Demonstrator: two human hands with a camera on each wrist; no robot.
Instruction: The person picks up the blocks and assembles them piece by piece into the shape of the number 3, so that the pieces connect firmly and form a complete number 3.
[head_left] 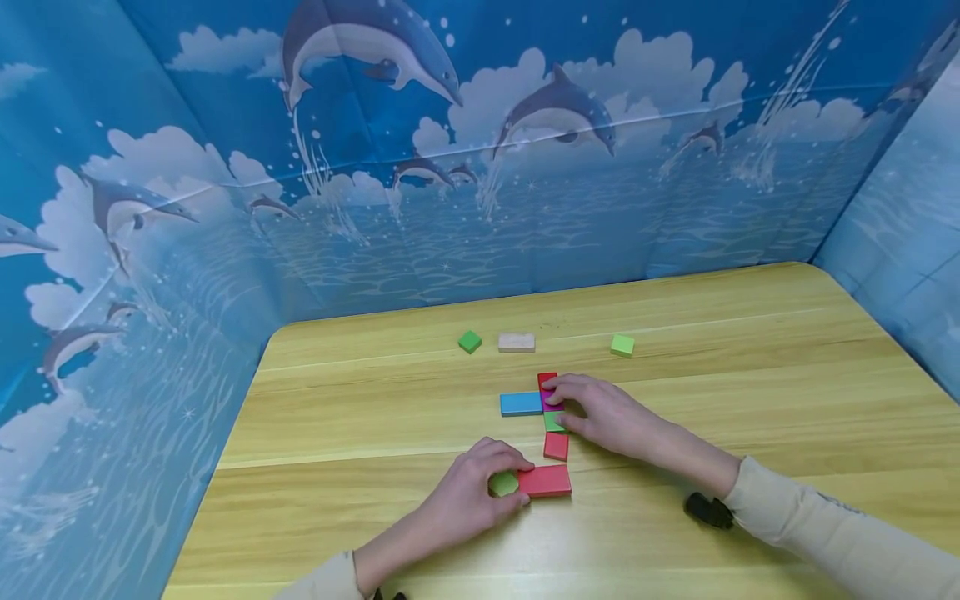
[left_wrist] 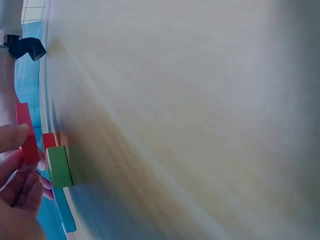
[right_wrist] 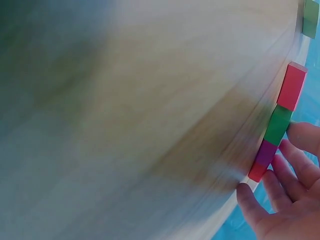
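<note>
My left hand (head_left: 480, 487) pinches a long red block (head_left: 545, 481) by its left end between thumb and fingers. In the left wrist view this red block (left_wrist: 29, 134) appears raised off the table. A green block (head_left: 503, 483) lies below that hand, partly covered. My right hand (head_left: 603, 414) touches a line of blocks with spread fingers: the thumb at a green block (head_left: 553, 421), other fingertips at a magenta block (head_left: 551, 404) and a red block (head_left: 547, 379). A smaller red block (head_left: 556, 446) sits at the line's near end. A blue block (head_left: 521, 404) adjoins the line's left side.
Further back on the wooden table (head_left: 360, 392) lie a dark green block (head_left: 469, 342), a pale greyish block (head_left: 517, 342) and a light green block (head_left: 622, 346). A dolphin-print cloth (head_left: 525, 225) hangs behind the table. A black device (head_left: 708, 510) is at the right wrist.
</note>
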